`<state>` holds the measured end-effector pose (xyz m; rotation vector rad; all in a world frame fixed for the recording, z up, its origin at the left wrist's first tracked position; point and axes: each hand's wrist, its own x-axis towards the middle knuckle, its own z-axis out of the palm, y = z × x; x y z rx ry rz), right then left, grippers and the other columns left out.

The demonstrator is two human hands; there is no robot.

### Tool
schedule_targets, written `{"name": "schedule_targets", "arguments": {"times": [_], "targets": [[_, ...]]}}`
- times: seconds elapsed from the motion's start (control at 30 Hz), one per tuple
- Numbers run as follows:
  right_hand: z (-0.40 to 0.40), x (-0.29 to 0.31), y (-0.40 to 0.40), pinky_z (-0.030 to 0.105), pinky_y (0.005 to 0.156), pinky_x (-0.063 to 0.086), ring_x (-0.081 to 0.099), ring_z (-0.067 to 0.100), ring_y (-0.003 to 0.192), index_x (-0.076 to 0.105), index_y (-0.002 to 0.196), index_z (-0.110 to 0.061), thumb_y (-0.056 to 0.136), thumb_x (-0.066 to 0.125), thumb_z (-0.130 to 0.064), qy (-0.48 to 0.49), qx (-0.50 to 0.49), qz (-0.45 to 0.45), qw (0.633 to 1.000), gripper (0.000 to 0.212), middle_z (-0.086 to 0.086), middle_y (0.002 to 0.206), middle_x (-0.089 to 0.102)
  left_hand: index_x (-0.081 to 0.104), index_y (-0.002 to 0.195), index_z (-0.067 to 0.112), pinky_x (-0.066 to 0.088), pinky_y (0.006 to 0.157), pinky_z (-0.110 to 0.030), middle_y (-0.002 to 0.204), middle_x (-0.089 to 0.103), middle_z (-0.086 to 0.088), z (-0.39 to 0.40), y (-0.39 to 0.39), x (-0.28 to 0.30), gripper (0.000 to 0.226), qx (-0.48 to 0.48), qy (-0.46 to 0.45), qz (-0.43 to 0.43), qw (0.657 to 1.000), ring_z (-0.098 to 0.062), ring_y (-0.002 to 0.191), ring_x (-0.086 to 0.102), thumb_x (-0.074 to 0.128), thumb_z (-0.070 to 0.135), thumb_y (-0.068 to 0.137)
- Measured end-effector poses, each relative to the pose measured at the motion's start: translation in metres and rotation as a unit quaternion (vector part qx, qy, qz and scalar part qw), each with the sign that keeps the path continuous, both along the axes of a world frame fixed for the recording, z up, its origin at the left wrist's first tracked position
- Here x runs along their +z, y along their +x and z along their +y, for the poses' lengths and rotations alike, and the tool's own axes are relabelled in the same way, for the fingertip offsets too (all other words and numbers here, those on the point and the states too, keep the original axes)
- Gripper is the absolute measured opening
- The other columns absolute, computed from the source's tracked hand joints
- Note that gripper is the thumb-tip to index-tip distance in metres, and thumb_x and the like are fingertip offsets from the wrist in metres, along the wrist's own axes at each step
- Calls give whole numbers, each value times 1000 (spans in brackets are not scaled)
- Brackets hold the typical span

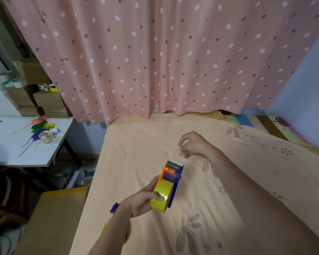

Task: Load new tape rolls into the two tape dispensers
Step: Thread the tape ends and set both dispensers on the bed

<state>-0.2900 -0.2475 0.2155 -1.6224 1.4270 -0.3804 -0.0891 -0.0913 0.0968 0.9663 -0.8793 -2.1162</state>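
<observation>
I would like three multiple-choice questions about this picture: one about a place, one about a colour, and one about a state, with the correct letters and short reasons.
1. Where is the glass jar?
A. on the white side table
B. on the bed sheet
C. in the right hand

2. What colour is the tape roll in the tape dispenser?
A. red
B. yellow
C. white

3. What is the left hand doing?
A. lying flat on the bed
B. hanging free with nothing in it
C. gripping the tape roll and dispenser

Answers: 1 A, the jar stands on the table among coloured paper pieces. 2 B, the roll's outer face is plainly yellow. 3 C, its fingers curl round the roll, while the right hand is raised apart above the bed sheet.
</observation>
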Motion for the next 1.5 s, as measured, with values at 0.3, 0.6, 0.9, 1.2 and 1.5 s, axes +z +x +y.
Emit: {"name": "schedule_targets", "arguments": {"times": [0.3,0.6,0.9,1.2,1.5], "targets": [[8,-20,-20,31,68,60,72,25,70,71,85,-13,90,70,-4,179,-23,-195,964,10,21,84,74,74,117,1,58,91,-43,115,73,-20,5,20,-12,69,86,81,190,975,-33,103,72,94,30,58],[26,-36,-12,31,70,62,76,32,91,69,112,4,92,67,-2,212,-102,-399,886,21,27,103,74,47,138,4,49,88,-51,124,56,-25,1,10,3,93,152,95,241,954,-43,106,54,83,47,64],[30,-41,-14,36,75,62,73,39,100,68,110,9,94,62,2,228,-95,-432,867,19,32,105,71,53,135,3,51,87,-50,128,54,-27,0,4,6,75,170,148,277,934,-48,100,60,62,53,79],[32,-44,-10,37,82,61,72,36,102,64,118,10,89,66,8,205,-74,-440,871,29,27,111,71,39,150,11,52,84,-47,124,56,-25,-1,1,15,90,175,164,312,919,-43,99,61,67,50,74],[33,-56,4,30,75,60,72,19,81,79,88,-5,80,83,-12,34,-168,-356,919,12,6,94,78,21,161,14,53,84,-43,123,57,-25,0,-7,23,102,200,165,315,913,-38,99,61,63,53,76]]}}
